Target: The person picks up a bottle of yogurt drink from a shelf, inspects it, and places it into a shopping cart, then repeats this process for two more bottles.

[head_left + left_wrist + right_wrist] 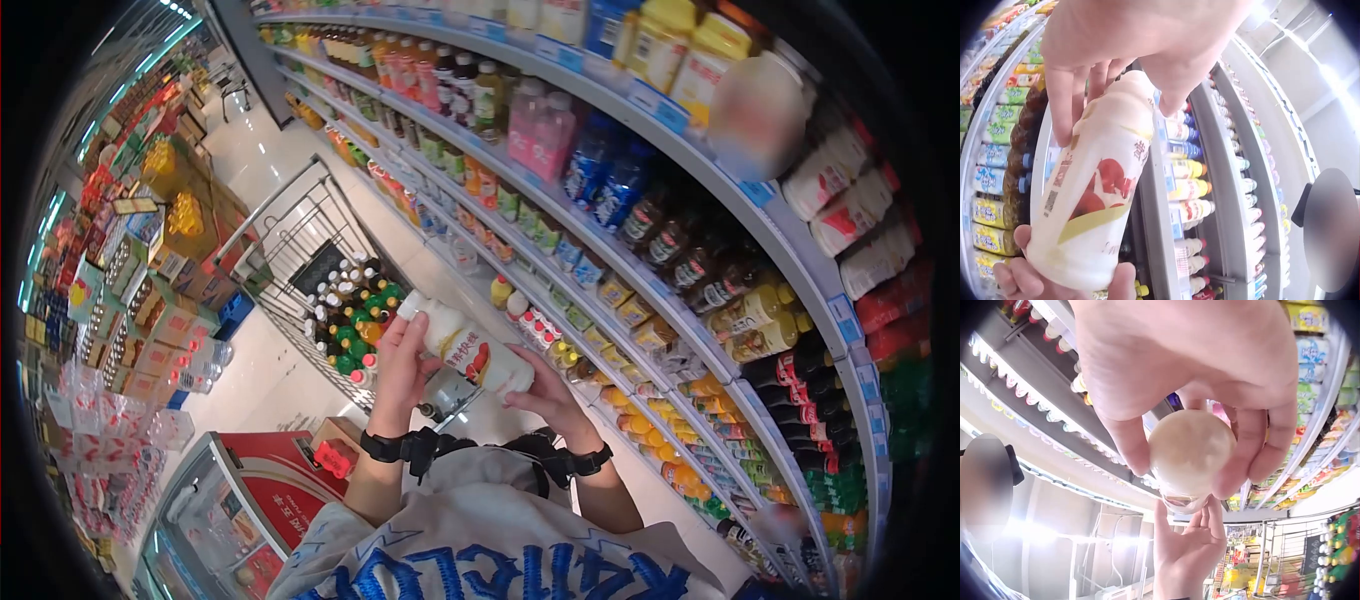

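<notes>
A white bottle [470,352] lies tilted between two hands in a shop aisle.
The person's left hand [398,362] has a narrow grip on the capped end, thumb and fingers about the neck, while the right hand [552,398] has its grip round the base, thumb on one side and fingers on the other. The bottle (its label shows red fruit) is in front of the person's pale shirt [480,490], near a wire shopping cart [268,208] that carries a cluster of smaller bottles [352,312]. Shelves [625,95] of drinks run along the right of the head view; a red-sided freezer [275,455] stands at lower left. A black band [392,447] circles each wrist.
</notes>
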Demonstrator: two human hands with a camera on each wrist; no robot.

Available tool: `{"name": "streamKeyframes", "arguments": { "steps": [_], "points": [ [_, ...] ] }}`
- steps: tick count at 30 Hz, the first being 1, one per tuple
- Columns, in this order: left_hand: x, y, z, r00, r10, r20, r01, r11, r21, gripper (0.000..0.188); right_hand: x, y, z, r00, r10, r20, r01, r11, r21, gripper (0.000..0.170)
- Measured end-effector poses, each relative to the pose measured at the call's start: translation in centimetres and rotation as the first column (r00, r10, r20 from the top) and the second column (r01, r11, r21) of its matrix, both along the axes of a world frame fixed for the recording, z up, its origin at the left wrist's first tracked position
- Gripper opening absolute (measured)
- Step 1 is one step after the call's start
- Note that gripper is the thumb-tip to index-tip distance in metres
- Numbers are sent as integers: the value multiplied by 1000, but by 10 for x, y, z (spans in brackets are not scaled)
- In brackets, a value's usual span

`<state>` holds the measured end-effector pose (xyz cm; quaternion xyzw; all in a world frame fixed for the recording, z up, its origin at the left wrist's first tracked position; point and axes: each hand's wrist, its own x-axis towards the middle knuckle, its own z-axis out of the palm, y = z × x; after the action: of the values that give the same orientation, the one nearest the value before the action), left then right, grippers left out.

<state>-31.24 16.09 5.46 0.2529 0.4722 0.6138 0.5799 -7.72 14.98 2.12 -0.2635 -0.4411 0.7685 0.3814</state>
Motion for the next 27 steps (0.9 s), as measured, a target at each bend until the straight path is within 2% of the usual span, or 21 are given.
{"name": "streamKeyframes", "arguments": {
  "steps": [2, 4, 5, 6, 8, 9, 10, 11, 12, 14, 15, 16, 17, 18, 20, 21, 22, 24, 25, 27],
  "points": [
    [-39, -16, -8, 996, 19, 84, -20, 1000, 16, 30, -45, -6, -15, 1000, 16, 12, -16, 999, -40, 72],
    [-72, -32, -16, 992, 112, -65, -112, 994, 11, 34, -86, -12, -28, 984, -30, 176, 43, 996, -75, 68],
    [-85, -39, -21, 987, 137, -85, -133, 990, 44, 39, -106, -19, -34, 967, -105, 230, 102, 994, 26, 63],
    [-99, -47, -26, 985, 158, -75, -155, 987, 39, 39, -121, -22, -48, 967, -84, 241, 80, 996, 24, 63],
    [-125, -64, -41, 976, 160, -147, -153, 986, 61, 43, -147, -28, -73, 863, -227, 452, 88, 947, 308, 55],
    [-135, -69, -46, 973, 171, -153, -158, 983, 96, 47, -162, -31, -74, 863, -205, 463, 63, 951, 303, 55],
    [-143, -76, -51, 971, 191, -143, -180, 980, 87, 47, -175, -34, -74, 892, -171, 419, 92, 975, 203, 48],
    [-149, -82, -56, 958, 189, -214, -167, 979, 116, 47, -186, -37, -75, 916, -145, 373, 117, 988, 96, 42],
    [-153, -86, -59, 941, 185, -285, -149, 978, 143, 48, -196, -39, -78, 914, -127, 384, 100, 991, 90, 42],
    [-159, -92, -68, 943, 230, -242, -209, 972, 111, 50, -214, -39, -88, 868, -87, 489, 83, 996, 30, 35],
    [-162, -93, -70, 919, 239, -314, -209, 970, 126, 52, -223, -38, -85, 864, -69, 500, 64, 998, 26, 35],
    [-165, -95, -71, 890, 246, -384, -208, 968, 138, 53, -231, -38, -82, 935, -2, 354, 84, 973, -216, 34],
    [-167, -95, -72, 881, 253, -399, -215, 967, 138, 54, -238, -36, -80, 981, 23, 192, 66, 892, -447, 34],
    [-170, -95, -75, 880, 267, -393, -235, 963, 129, 54, -243, -30, -84, 979, 43, 201, 54, 890, -453, 34],
    [-177, -92, -84, 832, 272, -484, -217, 962, 167, 52, -248, -16, -97, 998, 52, 19, -27, 755, -655, 35],
    [-180, -88, -90, 824, 294, -485, -221, 954, 204, 49, -256, -9, -98, 998, 48, 40, -5, 705, -709, 38],
    [-185, -85, -95, 821, 302, -485, -236, 952, 194, 49, -263, -1, -100, 997, 63, 42, -14, 699, -715, 38],
    [-193, -77, -103, 577, 270, -771, -86, 959, 271, 50, -272, 14, -103, 991, 113, -78, -130, 584, -801, 43],
    [-193, -71, -112, 612, 249, -751, -82, 964, 253, 52, -276, 22, -113, 976, 152, -156, -216, 579, -786, 45],
    [-197, -57, -124, 566, 235, -790, -58, 967, 246, 53, -288, 41, -124, 963, 163, -216, -270, 527, -806, 44]
  ]
}}
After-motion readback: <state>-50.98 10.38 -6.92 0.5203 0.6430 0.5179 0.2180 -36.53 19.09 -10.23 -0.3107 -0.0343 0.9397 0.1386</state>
